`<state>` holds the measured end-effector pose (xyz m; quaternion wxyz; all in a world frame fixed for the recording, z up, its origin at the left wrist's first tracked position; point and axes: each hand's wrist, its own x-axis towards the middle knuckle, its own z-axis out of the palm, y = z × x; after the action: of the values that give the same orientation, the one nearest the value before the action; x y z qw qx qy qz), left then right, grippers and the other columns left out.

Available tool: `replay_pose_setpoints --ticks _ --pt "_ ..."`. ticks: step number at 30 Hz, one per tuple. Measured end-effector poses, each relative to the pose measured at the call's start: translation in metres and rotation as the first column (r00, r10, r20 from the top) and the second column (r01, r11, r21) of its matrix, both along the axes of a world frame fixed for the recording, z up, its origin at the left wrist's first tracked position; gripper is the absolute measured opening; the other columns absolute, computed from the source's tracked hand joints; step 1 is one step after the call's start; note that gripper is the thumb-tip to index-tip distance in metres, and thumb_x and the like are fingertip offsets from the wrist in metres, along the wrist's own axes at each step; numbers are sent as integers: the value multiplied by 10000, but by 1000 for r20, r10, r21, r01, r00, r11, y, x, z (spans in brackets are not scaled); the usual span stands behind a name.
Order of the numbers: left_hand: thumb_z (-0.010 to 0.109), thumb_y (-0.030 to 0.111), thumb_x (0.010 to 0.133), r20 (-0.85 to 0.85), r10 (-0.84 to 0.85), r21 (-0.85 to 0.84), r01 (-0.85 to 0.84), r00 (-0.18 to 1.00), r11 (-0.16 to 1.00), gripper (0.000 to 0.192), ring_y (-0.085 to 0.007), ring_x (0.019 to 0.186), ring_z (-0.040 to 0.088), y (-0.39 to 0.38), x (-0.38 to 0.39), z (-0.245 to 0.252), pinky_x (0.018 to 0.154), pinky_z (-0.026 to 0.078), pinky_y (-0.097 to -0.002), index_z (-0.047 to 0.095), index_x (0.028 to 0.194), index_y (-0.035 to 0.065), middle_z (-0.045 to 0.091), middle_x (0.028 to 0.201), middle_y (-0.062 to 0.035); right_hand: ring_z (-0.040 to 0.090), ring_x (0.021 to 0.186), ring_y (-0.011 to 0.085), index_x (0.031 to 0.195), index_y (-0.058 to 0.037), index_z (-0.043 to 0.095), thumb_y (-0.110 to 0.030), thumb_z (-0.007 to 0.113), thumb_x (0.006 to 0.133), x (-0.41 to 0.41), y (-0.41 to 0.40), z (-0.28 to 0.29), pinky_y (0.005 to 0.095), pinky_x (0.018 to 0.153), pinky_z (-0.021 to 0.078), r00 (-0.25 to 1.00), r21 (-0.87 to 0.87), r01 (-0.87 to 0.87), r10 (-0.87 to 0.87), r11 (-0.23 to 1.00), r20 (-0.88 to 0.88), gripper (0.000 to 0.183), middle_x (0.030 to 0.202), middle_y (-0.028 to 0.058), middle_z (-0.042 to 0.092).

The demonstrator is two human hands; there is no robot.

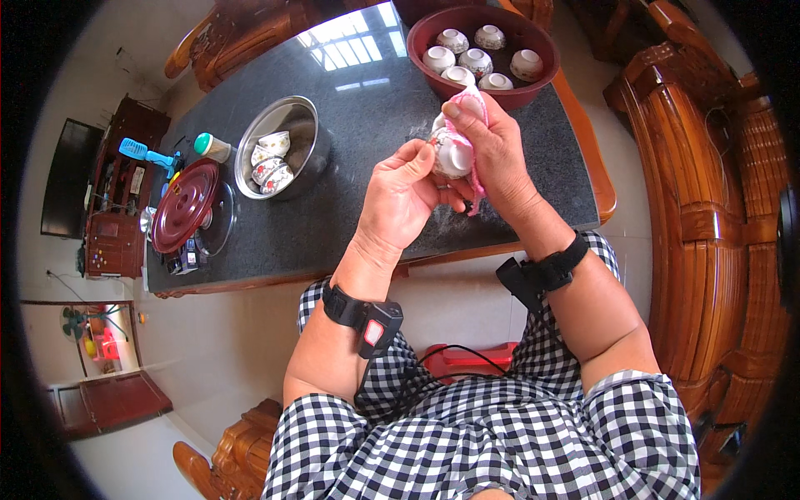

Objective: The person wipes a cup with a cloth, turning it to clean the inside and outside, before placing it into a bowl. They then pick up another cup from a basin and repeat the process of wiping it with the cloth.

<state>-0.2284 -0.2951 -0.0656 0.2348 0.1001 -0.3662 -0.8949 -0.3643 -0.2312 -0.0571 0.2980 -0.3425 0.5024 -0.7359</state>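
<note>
Between my hands, above the dark stone tabletop (369, 144), is a small white bowl (451, 156) with a floral pattern, tilted so its foot ring shows. My left hand (403, 187) grips its near left side with thumb and fingers. A pink and white cloth (470, 106) is in my right hand (500, 144), pressed against the bowl. Just beyond, several upside-down bowls (476, 61) stand in a dark red basin (425, 78). To the left, a steel basin (310, 150) holds several patterned bowls (273, 159) lying on their sides.
At the table's left end are a dark red lid (185, 203), a glass lid (224, 219), a green-capped container (212, 148) and a blue handheld object (147, 153). Carved wooden seats (694, 219) stand to the right. A red stool (462, 359) shows beneath me.
</note>
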Motion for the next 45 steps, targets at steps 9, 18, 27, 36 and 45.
replay_pose_setpoints --ticks 9,18,27,36,45 --pt "553 270 976 220 -65 -190 108 973 976 233 -302 656 689 -8 8 4 532 540 -345 637 1053 66 696 835 -157 562 759 78 960 -57 652 -221 677 885 -5 4 10 251 676 470 977 161 -69 99 985 -189 182 837 5 631" --pt "569 248 964 21 177 357 -173 984 918 203 -291 668 670 16 -12 -1 602 554 -375 635 1022 64 681 854 -157 569 845 121 1137 -44 585 -260 627 938 12 -2 -8 295 757 484 701 -133 239 -266 962 -662 297 938 53 617" --pt "601 220 954 140 -117 -25 121 983 992 190 -276 622 681 0 0 8 516 524 -336 628 997 37 687 851 -149 533 694 71 916 -39 647 -300 705 868 -13 6 11 247 607 443 996 131 -89 92 987 -13 271 770 1 609" --pt "577 223 966 -5 1 170 0 1000 985 218 -286 712 697 9 -7 -15 608 562 -350 618 1034 21 692 904 -152 607 831 128 1078 -24 636 -442 560 955 4 0 -3 258 750 491 982 147 80 -53 986 -180 442 888 56 639" --pt "594 177 954 71 197 -109 -189 978 976 160 -248 720 685 12 -7 -8 616 580 -386 614 970 19 676 881 -115 614 816 235 1027 -62 641 -306 594 928 6 2 2 338 724 485 838 39 167 -121 985 -532 267 922 98 648"
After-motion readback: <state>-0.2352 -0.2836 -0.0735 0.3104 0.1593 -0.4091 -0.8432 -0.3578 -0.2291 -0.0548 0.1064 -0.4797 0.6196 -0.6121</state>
